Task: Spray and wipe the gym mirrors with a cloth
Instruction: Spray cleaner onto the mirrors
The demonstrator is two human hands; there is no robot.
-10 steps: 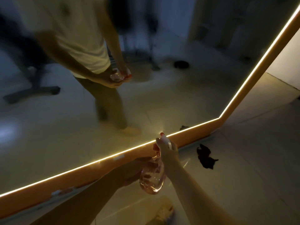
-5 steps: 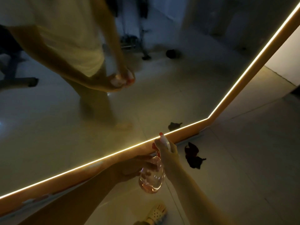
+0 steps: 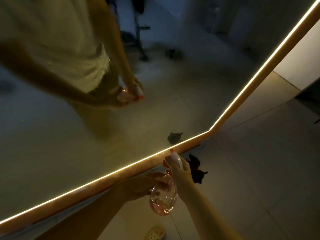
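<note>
A rounded, clear plastic spray bottle (image 3: 163, 200) with pinkish liquid is held before the mirror's (image 3: 60, 144) lower edge, where a glowing light strip (image 3: 121, 168) runs along an orange frame. No label is readable. The right hand (image 3: 180, 172) wraps its white sprayer head; the left hand (image 3: 143, 186) cups its body. A crumpled dark red cloth (image 3: 195, 168) lies on glossy floor tiles (image 3: 251, 170) just beside the frame.

A: What does the person wear?
B: In reflection, a loose pale top (image 3: 60, 49) and olive-khaki trousers (image 3: 97, 118). Bare forearms (image 3: 207, 210); red-painted nails (image 3: 172, 150) on the right hand (image 3: 178, 170); one pale perforated clog (image 3: 155, 233) shows below.
</note>
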